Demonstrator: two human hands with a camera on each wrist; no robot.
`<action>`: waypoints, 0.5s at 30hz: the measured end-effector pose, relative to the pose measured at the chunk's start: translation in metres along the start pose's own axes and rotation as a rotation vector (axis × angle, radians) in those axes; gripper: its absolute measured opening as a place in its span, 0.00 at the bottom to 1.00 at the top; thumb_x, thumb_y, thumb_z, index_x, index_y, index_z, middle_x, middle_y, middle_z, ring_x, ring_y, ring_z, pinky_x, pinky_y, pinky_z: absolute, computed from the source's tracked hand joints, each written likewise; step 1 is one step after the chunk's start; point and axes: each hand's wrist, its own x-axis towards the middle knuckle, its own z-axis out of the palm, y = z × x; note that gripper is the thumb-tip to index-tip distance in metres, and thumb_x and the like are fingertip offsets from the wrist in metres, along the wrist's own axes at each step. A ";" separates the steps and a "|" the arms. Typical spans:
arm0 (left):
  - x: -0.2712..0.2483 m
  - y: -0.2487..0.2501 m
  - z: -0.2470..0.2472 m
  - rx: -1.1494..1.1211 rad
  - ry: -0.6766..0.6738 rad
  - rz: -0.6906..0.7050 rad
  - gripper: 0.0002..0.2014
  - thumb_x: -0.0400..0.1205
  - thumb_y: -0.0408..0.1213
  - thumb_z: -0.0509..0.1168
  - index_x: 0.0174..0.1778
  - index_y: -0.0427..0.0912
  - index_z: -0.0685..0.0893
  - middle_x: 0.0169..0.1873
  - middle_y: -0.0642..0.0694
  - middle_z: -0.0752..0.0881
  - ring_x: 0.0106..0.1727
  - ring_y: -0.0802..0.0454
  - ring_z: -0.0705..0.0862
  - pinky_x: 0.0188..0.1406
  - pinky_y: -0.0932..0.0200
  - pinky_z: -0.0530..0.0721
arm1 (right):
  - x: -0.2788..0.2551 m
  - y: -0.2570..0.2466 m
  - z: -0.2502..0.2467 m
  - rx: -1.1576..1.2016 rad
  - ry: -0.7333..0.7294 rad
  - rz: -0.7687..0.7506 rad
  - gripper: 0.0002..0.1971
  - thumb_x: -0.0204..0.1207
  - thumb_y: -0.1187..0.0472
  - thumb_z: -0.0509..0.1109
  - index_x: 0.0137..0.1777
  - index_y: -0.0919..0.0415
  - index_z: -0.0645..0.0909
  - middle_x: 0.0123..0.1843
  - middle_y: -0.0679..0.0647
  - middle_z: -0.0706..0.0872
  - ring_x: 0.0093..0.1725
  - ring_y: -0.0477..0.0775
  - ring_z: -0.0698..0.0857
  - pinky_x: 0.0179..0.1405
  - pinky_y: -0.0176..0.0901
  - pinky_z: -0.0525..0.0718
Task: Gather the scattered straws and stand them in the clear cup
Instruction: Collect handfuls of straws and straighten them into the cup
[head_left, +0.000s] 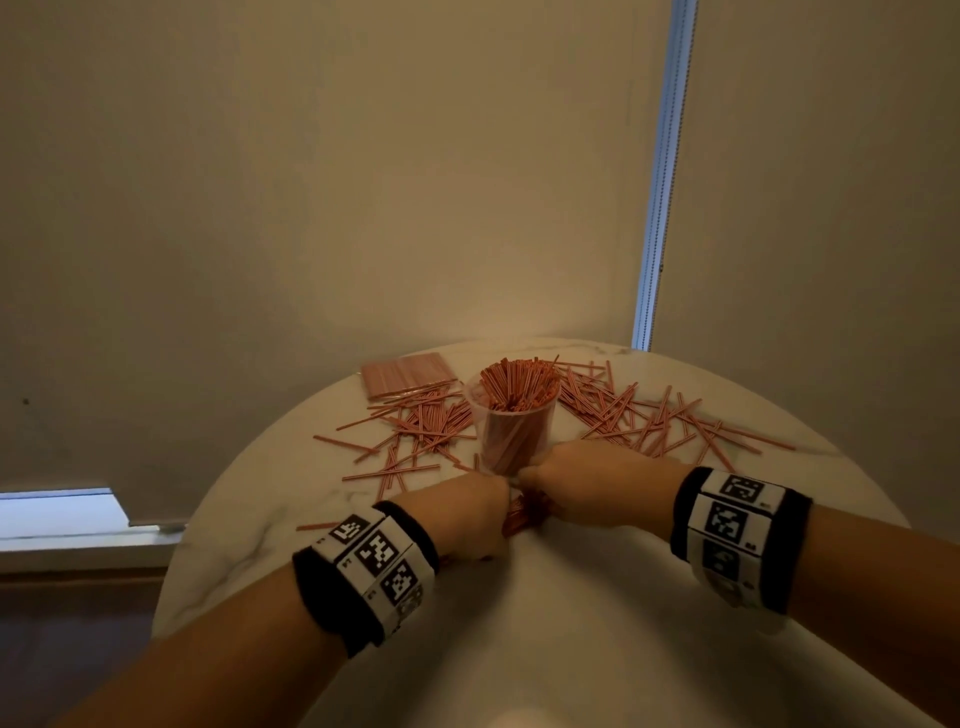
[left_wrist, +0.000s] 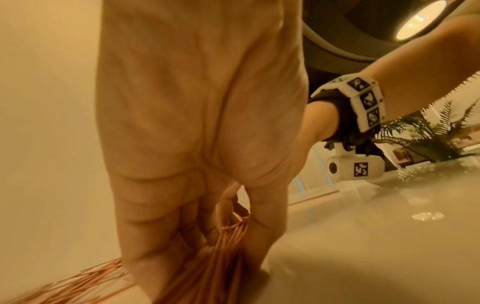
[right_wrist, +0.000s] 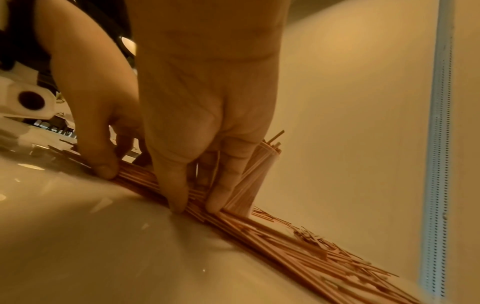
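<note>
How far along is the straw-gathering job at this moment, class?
Done: the clear cup already stands packed with upright straws. In hand: the left hand and right hand press together a bundle of straws lying on the table just in front of the cup. Left: loose straws left of the cup, more scattered straws on its right, and a flat packet of straws behind.

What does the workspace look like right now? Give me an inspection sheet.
Surface: round white marble-look table, glossy.
Job's things: clear plastic cup upright, packed with red-striped straws; loose straws scattered on both sides of it.
Clutter: flat packet of straws at the far left.
Hands: left hand and right hand meet before the cup, pinching a bundle of straws that lies on the table.
Cables: nothing seen.
Surroundings: beige roller blinds; fern-like plant.
</note>
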 end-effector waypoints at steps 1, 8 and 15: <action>-0.002 0.000 0.003 0.022 0.014 -0.003 0.15 0.83 0.34 0.70 0.65 0.36 0.83 0.58 0.38 0.88 0.56 0.41 0.87 0.47 0.54 0.82 | 0.000 -0.003 0.000 0.003 -0.010 0.013 0.19 0.83 0.56 0.66 0.72 0.56 0.77 0.63 0.56 0.83 0.60 0.59 0.83 0.56 0.52 0.85; -0.013 -0.025 0.004 0.032 0.027 -0.014 0.12 0.86 0.38 0.64 0.63 0.40 0.82 0.51 0.41 0.86 0.45 0.47 0.81 0.44 0.56 0.78 | -0.008 -0.012 0.003 0.009 -0.038 0.093 0.20 0.85 0.60 0.61 0.76 0.53 0.72 0.62 0.58 0.81 0.54 0.59 0.81 0.49 0.52 0.81; -0.020 -0.050 0.008 -0.040 0.049 -0.048 0.03 0.89 0.43 0.58 0.53 0.49 0.75 0.47 0.48 0.81 0.44 0.52 0.79 0.44 0.56 0.75 | -0.010 -0.010 -0.002 0.064 -0.032 0.150 0.12 0.85 0.62 0.61 0.65 0.56 0.80 0.53 0.55 0.84 0.43 0.52 0.78 0.43 0.44 0.78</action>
